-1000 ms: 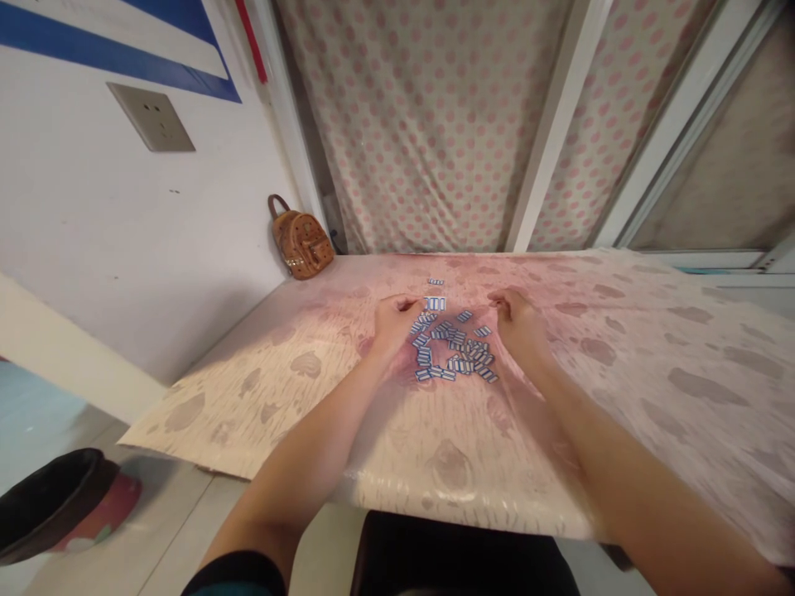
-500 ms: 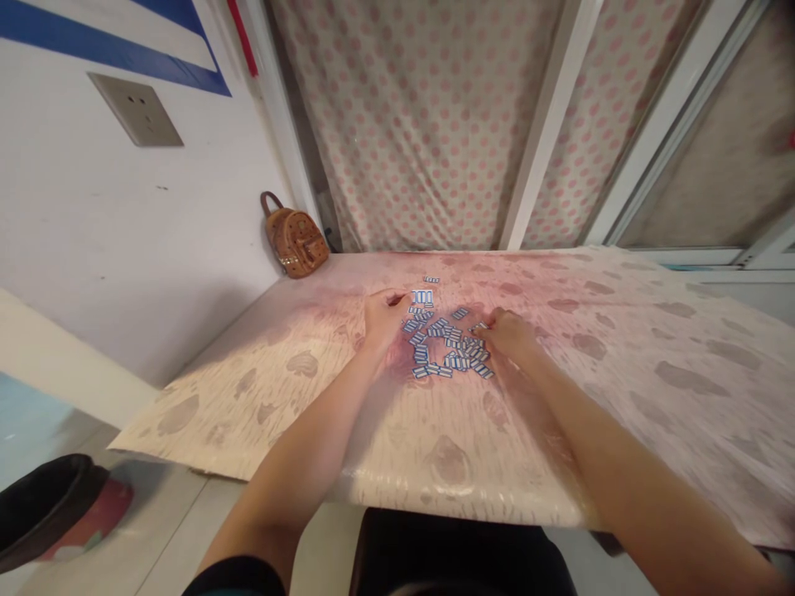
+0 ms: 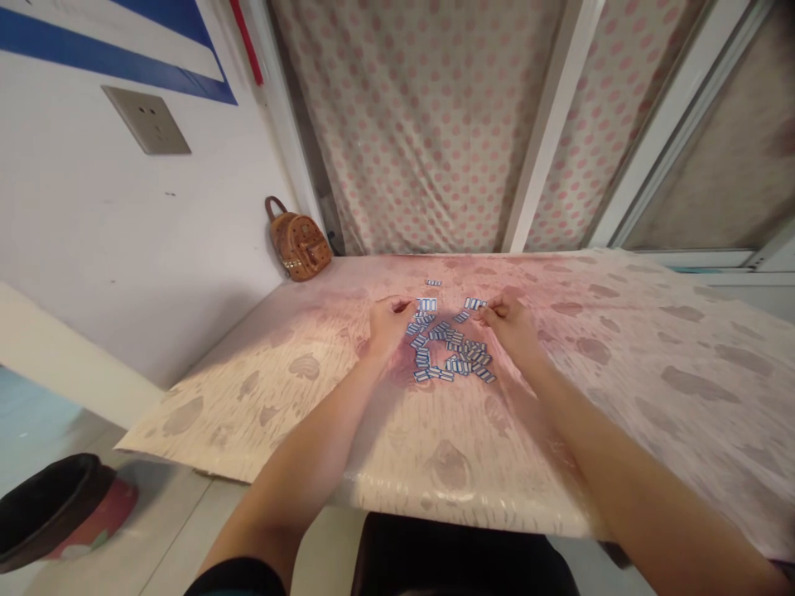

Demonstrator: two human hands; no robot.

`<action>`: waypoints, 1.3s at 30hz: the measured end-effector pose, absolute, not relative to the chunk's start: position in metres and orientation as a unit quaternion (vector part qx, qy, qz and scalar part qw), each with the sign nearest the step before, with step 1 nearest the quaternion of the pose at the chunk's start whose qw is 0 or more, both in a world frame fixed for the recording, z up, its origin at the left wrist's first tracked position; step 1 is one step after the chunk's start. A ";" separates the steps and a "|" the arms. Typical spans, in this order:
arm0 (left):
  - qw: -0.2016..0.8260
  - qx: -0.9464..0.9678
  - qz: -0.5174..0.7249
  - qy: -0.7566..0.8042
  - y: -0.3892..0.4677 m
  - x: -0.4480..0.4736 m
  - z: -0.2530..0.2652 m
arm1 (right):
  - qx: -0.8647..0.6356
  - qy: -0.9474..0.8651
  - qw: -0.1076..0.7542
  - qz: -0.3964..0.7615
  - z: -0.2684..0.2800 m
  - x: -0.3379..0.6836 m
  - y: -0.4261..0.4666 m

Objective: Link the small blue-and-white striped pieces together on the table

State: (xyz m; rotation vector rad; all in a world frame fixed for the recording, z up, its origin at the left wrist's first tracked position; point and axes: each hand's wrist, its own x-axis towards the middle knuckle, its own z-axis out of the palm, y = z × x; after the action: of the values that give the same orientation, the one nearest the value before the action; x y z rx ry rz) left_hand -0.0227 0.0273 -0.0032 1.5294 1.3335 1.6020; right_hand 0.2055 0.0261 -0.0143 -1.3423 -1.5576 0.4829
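A loose heap of small white cards with blue stripes (image 3: pixel 456 362) lies on the patterned tablecloth between my hands. My left hand (image 3: pixel 390 324), at the heap's upper left, is closed in a pinch on a striped card (image 3: pixel 426 305) that sticks out to the right. Opposite it, my right hand (image 3: pixel 509 324) pinches another striped card (image 3: pixel 473 304), held just above the heap. One more striped card (image 3: pixel 433 283) lies by itself beyond the heap. What is printed on the cards is too small to read.
A small brown backpack (image 3: pixel 301 247) stands at the far left corner of the table (image 3: pixel 447 463), by the wall. Dotted curtains (image 3: pixel 422 124) hang behind the far edge. On the floor at left is a dark-rimmed bin (image 3: pixel 68 513).
My right hand has lifted away from the right side of the heap, up and slightly left, with a card now showing in its fingers. My left hand still holds its card.
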 end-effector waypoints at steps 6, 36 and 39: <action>0.293 0.590 0.585 0.474 0.018 -0.012 -0.003 | -0.463 -0.687 0.520 0.208 -0.009 0.182 0.009; 0.280 0.605 0.568 0.483 0.021 -0.015 -0.003 | -0.516 -0.819 0.213 0.134 -0.016 0.196 0.012; 0.279 0.607 0.566 0.483 0.021 -0.015 -0.003 | -0.500 -0.832 0.199 0.134 -0.018 0.196 0.013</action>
State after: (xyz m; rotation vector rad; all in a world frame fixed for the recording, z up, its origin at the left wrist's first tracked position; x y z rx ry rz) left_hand -0.0153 0.0215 -0.0033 1.6285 1.2964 1.5184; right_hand 0.1962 0.0126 -0.0183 -1.3983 -2.3279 0.3754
